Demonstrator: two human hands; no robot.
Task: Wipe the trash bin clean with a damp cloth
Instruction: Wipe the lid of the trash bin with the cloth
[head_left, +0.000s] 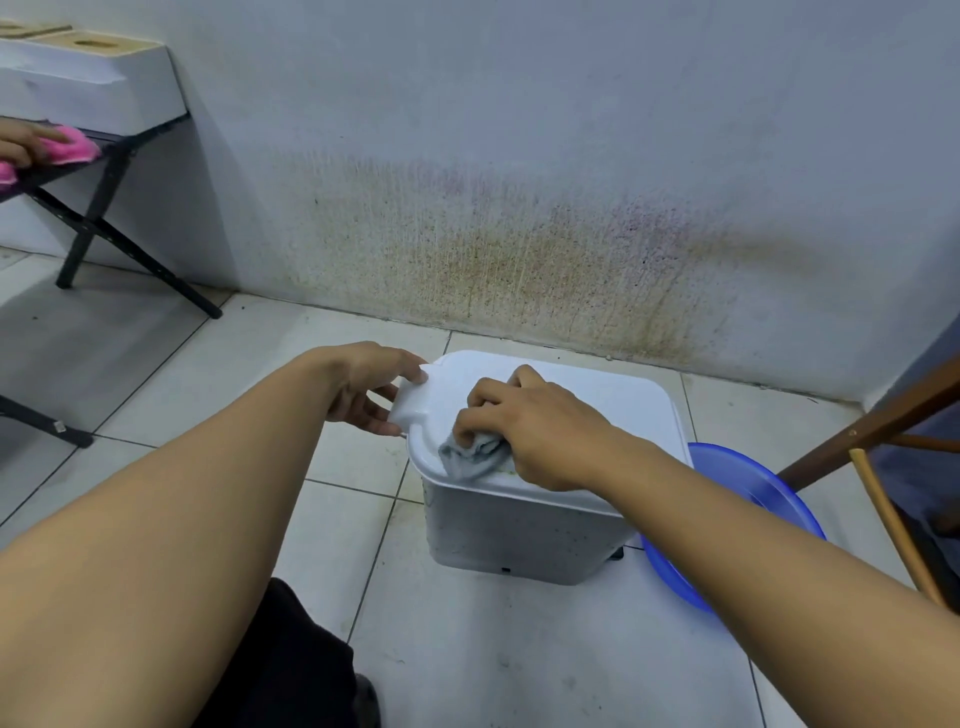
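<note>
A white trash bin (519, 525) with a closed white lid (613, 400) stands on the tiled floor near a stained wall. My right hand (530, 421) grips a bunched grey cloth (475, 454) and presses it on the lid's front left corner. My left hand (371, 389) holds the protruding left tab of the lid, thumb on top and fingers beneath it. The bin's grey front wall is speckled with dirt.
A blue plastic basin (753, 499) sits on the floor right of the bin. Wooden chair legs (883, 514) stand at the right edge. At far left, another person's hand with a pink cloth (72, 148) rests on a black folding table (98, 218).
</note>
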